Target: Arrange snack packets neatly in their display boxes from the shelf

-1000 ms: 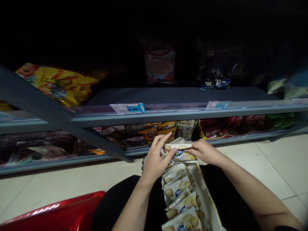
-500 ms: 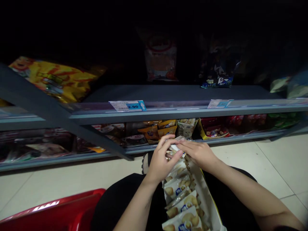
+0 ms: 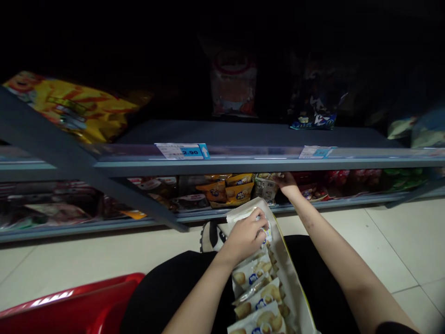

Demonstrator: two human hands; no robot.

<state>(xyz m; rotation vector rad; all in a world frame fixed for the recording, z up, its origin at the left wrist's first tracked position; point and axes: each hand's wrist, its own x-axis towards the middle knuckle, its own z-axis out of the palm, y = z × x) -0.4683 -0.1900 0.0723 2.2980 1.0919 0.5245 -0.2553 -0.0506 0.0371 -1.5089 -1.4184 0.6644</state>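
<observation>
At the near left edge, a glossy red plastic basket (image 3: 69, 301) stood close beside the person's legs in black cloth (image 3: 163, 287). Between the legs, a long white cardboard box with a yellow outer edge (image 3: 291, 280) ran away from the body, probably braced there so both hands could work free. Inside, small white packets printed with pale nuts and a blue emblem (image 3: 252, 273) leaned back in an overlapping row; set that way, I judged, so the box took many and each face showed.

At the box's far end, the left hand (image 3: 245, 234) lay over the packets, fingers bent and touching them, perhaps to keep the row from slumping. Could not tell whether they pinched one. A black-and-white shoe (image 3: 210, 237) stood on the pale tiled floor (image 3: 378, 246), partly hidden behind the box.

Farther off, the right hand (image 3: 288, 184) reached into the grey lower shelf (image 3: 205, 215), fingers at the upper edge of a pale printed packet (image 3: 264, 190); grip unclear in the dim light. Orange packets (image 3: 239, 192) sat just left of it. Above, a yellow bag (image 3: 76, 109) lay slanted on the upper shelf (image 3: 243, 139).
</observation>
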